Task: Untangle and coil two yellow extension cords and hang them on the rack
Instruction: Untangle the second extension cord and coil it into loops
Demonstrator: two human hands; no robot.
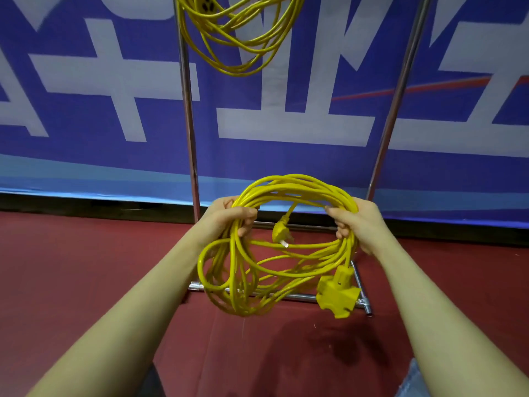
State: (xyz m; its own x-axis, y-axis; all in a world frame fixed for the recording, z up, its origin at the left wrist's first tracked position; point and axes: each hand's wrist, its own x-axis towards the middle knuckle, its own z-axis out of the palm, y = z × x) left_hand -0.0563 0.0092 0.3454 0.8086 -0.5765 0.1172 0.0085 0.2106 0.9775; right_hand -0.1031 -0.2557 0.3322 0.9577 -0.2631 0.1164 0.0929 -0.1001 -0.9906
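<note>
While both hands grip it, item 1, the coiled yellow cord [289,247], is held in the air in front of the rack's lower frame, above the floor. Left hand [233,214]: fingers curled round the coil's left side, bunching several strands. Right hand [355,224]: fingers curled round the coil's right side, clamped on the strands. Hands well apart, coil stretched betw. them; lower loops sag loose and uneven, esp. at lower left.

Attached parts: plug [280,232] w/ pale prongs hangs inside the loop, pointing down-right. Multi-outlet socket block [337,295] dangles from the coil's lower right, below the right hand, in front of the rack's base corner.

Item 2, the hung yellow cord [237,35]: coiled, hanging at top of frame betw. the rack's two uprights; hook or bar it hangs from is out of view. A yellow socket face [207,5] w/ dark slots shows near its top left.

Rack [187,110]: chrome tube, two uprights, base bars on the floor.

Surroundings: blue banner [86,156] w/ large white characters behind the rack; dark red floor [71,267].
</note>
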